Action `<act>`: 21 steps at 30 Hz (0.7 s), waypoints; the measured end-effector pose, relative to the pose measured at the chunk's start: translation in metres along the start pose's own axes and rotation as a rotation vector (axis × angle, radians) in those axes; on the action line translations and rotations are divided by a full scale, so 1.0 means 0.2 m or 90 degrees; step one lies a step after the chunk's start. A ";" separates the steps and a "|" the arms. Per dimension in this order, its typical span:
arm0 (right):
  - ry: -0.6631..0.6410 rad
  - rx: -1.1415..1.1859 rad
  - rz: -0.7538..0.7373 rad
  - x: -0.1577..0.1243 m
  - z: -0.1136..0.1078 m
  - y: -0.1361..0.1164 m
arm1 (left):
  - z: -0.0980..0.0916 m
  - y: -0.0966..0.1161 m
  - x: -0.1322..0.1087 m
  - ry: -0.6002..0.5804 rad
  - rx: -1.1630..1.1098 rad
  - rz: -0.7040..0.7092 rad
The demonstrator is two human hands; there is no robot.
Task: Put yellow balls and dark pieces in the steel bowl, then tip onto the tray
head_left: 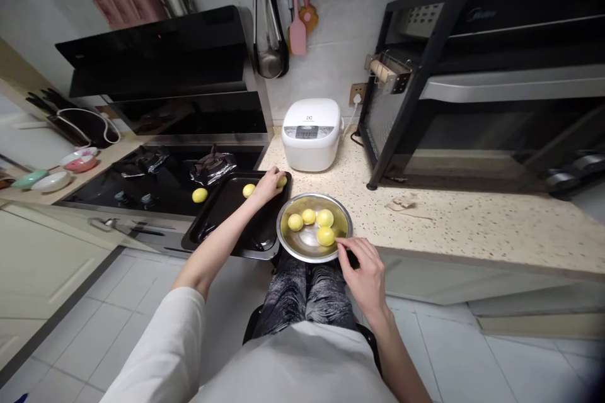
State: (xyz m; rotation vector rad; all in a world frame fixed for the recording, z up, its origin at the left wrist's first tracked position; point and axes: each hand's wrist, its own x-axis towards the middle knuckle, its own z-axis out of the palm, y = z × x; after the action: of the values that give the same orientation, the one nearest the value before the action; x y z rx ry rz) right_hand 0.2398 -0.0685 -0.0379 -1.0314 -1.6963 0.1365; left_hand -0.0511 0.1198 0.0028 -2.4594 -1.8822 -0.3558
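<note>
My left hand [268, 186] reaches over a black baking tray [222, 201], its fingers closed around a yellow lemon [282, 181] at the tray's far right corner. Another lemon [248, 190] lies in the tray, just left of that hand. To the right of the tray, a stainless steel bowl [314, 197] stands at the counter's front edge with several lemons [325, 218] in it. My right hand [363, 267] pinches the bowl's right rim, index fingertip inside, close to the nearest lemon [326, 237]. A further lemon [200, 195] rests on the black hob, left of the tray.
Behind the bowl stands a white rice cooker [312, 135], plugged in at the wall. A black rack with an oven [496, 132] fills the right side. Two foil-lined burners [212, 167] and small bowls [51, 181] are at left. The tray overhangs the counter edge.
</note>
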 end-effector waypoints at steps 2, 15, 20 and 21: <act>-0.002 -0.004 0.010 0.00 -0.01 0.01 | -0.05 0.03 -0.05 0.051 -0.038 0.000; -0.043 -0.032 -0.010 0.00 0.02 0.00 | -0.18 0.50 -0.55 -0.115 -0.159 0.204; -0.142 -0.074 -0.046 0.00 0.05 -0.02 | -0.14 0.51 -0.52 -0.131 -0.096 0.249; -0.153 -0.080 -0.044 0.00 0.05 -0.02 | -0.13 0.51 -0.52 -0.133 -0.095 0.257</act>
State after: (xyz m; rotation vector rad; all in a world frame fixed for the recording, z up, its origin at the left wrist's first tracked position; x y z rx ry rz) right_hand 0.2292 -0.0660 -0.0399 -1.0820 -1.9766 0.1127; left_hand 0.0168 -0.0105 0.0201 -2.9937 -1.4026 -0.2379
